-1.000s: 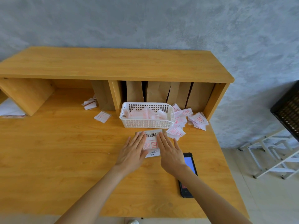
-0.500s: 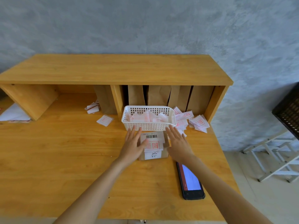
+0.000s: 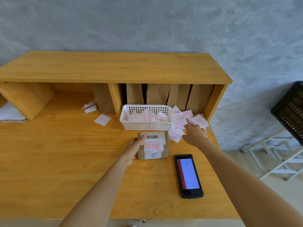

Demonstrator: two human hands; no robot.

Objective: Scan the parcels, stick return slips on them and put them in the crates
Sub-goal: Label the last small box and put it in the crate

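A small cardboard parcel (image 3: 153, 145) sits on the wooden desk (image 3: 49, 161), just in front of a white plastic basket (image 3: 147, 117) that holds crumpled red-printed slips. The parcel's top carries a barcode label (image 3: 152, 136) and a return slip (image 3: 153, 146) stamped with red characters; a white label with handwriting shows on its front face. The left hand (image 3: 133, 149) grips the parcel's left side, thumb lying along the top edge near the barcode and fingers curled round the near corner. The right hand (image 3: 194, 133) reaches to the right of the basket, fingers stretched out and relaxed over a loose pile of slips (image 3: 186, 122) lying on the desk; whether the fingertips touch the paper cannot be told. A black handheld scanner (image 3: 188, 176) lies flat on the desk, screen lit, near the parcel's right front corner but apart from it. Brown paper bags (image 3: 157, 94) stand upright in the shelf compartment behind the basket. More slips (image 3: 102, 119) lie to the left of the basket. A dark crate (image 3: 290, 108) shows at the right edge, on a white stand.
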